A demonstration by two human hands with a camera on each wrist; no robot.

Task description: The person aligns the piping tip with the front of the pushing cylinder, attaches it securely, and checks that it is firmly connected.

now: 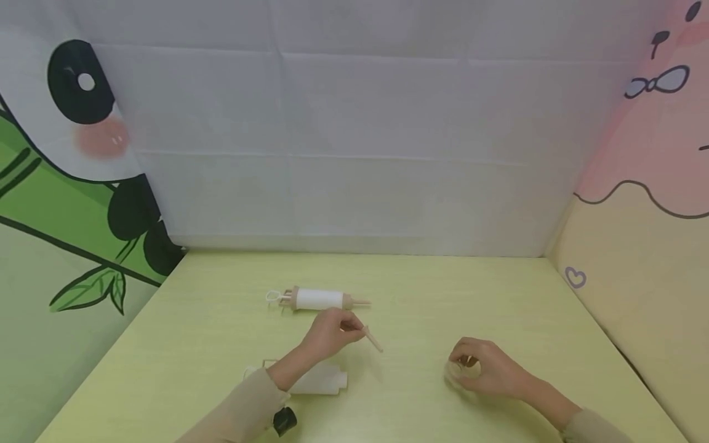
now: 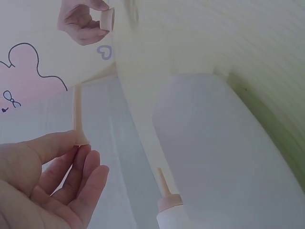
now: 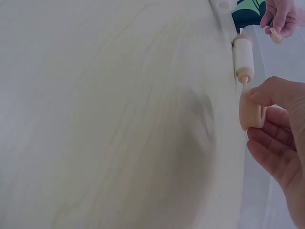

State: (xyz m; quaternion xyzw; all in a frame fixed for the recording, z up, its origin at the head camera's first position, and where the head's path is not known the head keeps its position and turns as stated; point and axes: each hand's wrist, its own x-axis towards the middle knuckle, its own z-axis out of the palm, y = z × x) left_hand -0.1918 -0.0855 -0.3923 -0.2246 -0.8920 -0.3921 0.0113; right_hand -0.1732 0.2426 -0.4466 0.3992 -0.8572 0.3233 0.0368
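Note:
My left hand point(image 1: 331, 335) pinches a thin beige nozzle point(image 1: 375, 341) by its flared base between thumb and fingertips, its slim tip angled down to the right in the head view. To the right, my right hand point(image 1: 493, 370) holds a short beige ring-shaped cap point(image 3: 250, 110) by its edge, thumb on one side and fingers on the other. Under the left forearm lies a white bottle point(image 1: 318, 380) with a bare neck at its right end, partly hidden by the sleeve. Beyond the left hand, a second white bottle point(image 1: 319, 299) lies on its side with a beige collar and nozzle fitted.
The yellow table point(image 1: 443, 295) meets a white cloth backdrop point(image 1: 354, 154) at the back. Printed cartoon panels stand along both sides. A wire-like loop point(image 1: 273, 296) sticks out of the far bottle's left end. A small black object point(image 1: 285, 421) shows at the left sleeve.

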